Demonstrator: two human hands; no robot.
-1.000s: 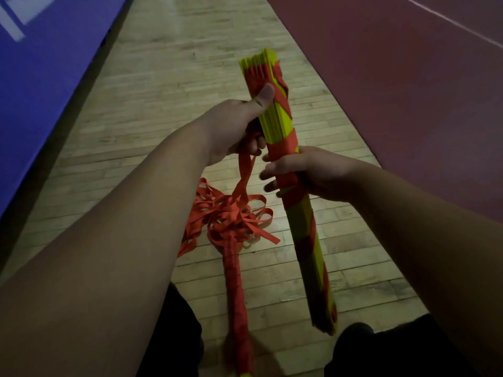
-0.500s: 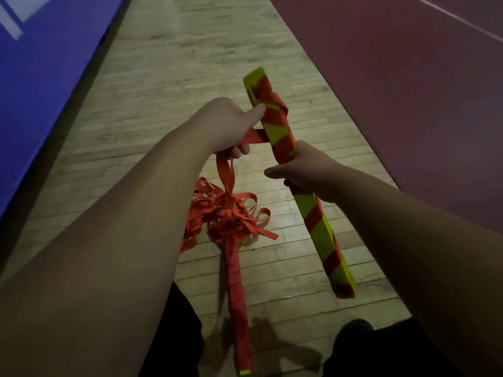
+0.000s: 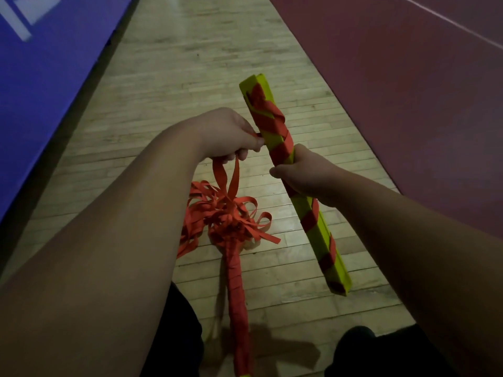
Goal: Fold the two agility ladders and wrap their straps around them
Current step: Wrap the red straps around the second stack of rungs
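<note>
I see right hand (image 3: 304, 176) clenched round ladder (image 3: 317, 232), tilted above floor (image 3: 190, 91). Left hand (image 3: 231, 134) pinching strap (image 3: 235, 176) beside it. Second ladder (image 3: 237, 289) on floor, wrapped, strap ends loose.

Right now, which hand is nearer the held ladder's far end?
Left. The left hand pinches the strap beside the ladder, close below its far end; the right hand grips it further down, near its middle.

Strap tangle (image 3: 227, 216) below left hand (image 3: 227, 136)
</note>
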